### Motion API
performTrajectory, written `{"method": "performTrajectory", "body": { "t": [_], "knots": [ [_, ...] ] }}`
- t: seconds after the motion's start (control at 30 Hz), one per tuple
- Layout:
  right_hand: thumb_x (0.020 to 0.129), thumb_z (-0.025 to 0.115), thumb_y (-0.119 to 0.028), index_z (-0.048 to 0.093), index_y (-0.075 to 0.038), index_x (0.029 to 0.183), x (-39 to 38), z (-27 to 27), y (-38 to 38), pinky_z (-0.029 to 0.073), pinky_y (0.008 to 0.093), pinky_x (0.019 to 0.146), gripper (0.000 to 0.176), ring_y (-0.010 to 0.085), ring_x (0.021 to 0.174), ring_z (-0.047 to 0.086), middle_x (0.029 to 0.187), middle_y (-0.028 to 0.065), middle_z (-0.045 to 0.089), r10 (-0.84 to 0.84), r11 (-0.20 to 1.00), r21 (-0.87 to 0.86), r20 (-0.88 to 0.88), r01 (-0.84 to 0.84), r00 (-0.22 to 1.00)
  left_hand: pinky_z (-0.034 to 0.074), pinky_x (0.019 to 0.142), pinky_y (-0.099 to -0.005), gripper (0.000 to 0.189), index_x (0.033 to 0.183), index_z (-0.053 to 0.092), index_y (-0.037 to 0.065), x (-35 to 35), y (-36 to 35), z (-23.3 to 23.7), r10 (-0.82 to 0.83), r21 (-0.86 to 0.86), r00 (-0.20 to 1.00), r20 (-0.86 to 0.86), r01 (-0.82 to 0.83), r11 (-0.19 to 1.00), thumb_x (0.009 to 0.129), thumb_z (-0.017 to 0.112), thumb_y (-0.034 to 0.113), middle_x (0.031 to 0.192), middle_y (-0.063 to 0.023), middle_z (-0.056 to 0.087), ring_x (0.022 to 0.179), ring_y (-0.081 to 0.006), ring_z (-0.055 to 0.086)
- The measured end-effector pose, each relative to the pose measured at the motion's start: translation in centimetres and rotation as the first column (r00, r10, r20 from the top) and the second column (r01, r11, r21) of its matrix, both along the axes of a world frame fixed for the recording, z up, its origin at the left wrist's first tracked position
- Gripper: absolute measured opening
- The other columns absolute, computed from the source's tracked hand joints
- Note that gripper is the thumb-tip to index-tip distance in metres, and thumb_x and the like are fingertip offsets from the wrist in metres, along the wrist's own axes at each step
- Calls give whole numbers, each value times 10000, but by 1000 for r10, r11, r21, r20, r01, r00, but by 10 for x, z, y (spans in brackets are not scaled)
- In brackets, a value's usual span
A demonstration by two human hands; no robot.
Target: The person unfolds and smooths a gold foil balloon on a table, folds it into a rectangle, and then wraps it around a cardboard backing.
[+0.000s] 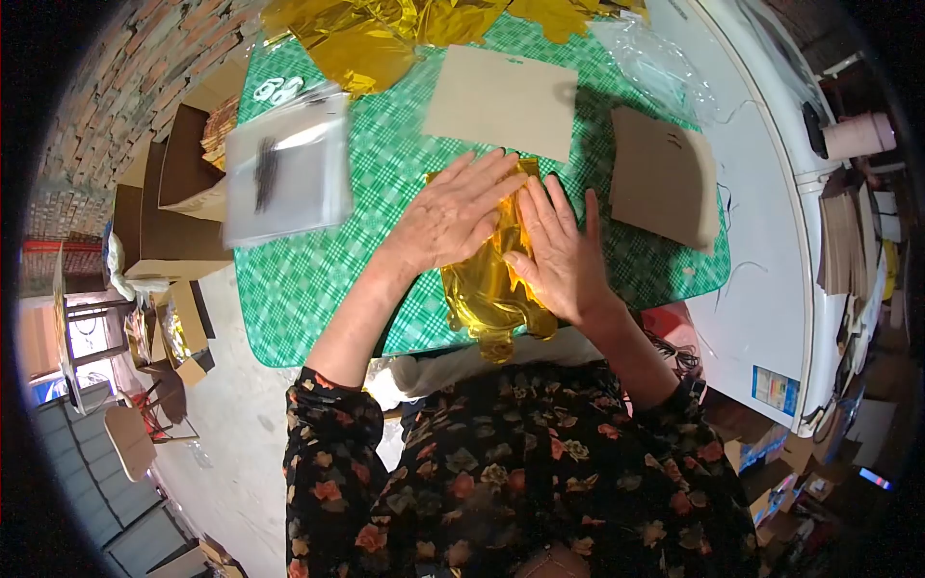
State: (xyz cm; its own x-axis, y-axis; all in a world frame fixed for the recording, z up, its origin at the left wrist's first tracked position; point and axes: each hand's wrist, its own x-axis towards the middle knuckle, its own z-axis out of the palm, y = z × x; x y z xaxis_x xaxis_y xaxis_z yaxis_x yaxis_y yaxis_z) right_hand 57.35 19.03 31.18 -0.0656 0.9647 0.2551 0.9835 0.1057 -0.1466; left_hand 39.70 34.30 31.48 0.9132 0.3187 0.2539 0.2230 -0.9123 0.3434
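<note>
A shiny gold foil balloon, flat and creased, lies at the near edge of the table, its rounded lower end hanging slightly over the edge. My left hand rests on its upper left part with the fingers stretched out together. On the right side of the foil lies my right hand, fingers extended and thumb apart. Both hands press on the foil without gripping it, and they cover much of its upper part. Just beyond my fingertips is a beige card with a small hanging slot.
More gold foil balloons spread over the far side of the green checked tablecloth. Clear plastic sleeves lie at left, beside white loops. A stack of beige cards and a clear bag sit at right. Cardboard boxes stand left.
</note>
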Motion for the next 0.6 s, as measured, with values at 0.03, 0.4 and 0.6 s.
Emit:
{"method": "performTrajectory", "body": {
  "t": [0.03, 0.4, 0.6],
  "knots": [
    [914, 705, -456, 468, 25, 1512, -1, 0, -1, 111, 687, 1240, 803, 306, 1553, 276, 1629, 164, 387, -4, 1000, -9, -18, 4, 1000, 198, 1306, -477, 615, 1582, 444, 141, 0, 0, 0, 0, 5, 1000, -4, 0, 1000, 974, 528, 172, 1664, -130, 380, 1557, -295, 320],
    [940, 680, -482, 440, 10, 1535, -2, -6, -6, 79, 670, 1251, 808, 303, 1567, 249, 1651, 168, 348, -25, 999, -34, 32, 26, 999, 174, 1303, -512, 647, 1579, 441, 130, 3, -13, 17, 44, 129, 999, 16, -46, 991, 940, 534, 174, 1658, -138, 379, 1566, -331, 287],
    [972, 628, -508, 386, -14, 1577, -3, -10, -6, 68, 663, 1254, 818, 290, 1583, 214, 1679, 144, 306, -58, 994, -87, 85, 66, 995, 167, 1286, -554, 598, 1598, 410, 130, 0, -61, 3, 271, 91, 962, 10, -271, 958, 1039, 504, 320, 1671, -207, 307, 1570, -397, 234]
  ]
}}
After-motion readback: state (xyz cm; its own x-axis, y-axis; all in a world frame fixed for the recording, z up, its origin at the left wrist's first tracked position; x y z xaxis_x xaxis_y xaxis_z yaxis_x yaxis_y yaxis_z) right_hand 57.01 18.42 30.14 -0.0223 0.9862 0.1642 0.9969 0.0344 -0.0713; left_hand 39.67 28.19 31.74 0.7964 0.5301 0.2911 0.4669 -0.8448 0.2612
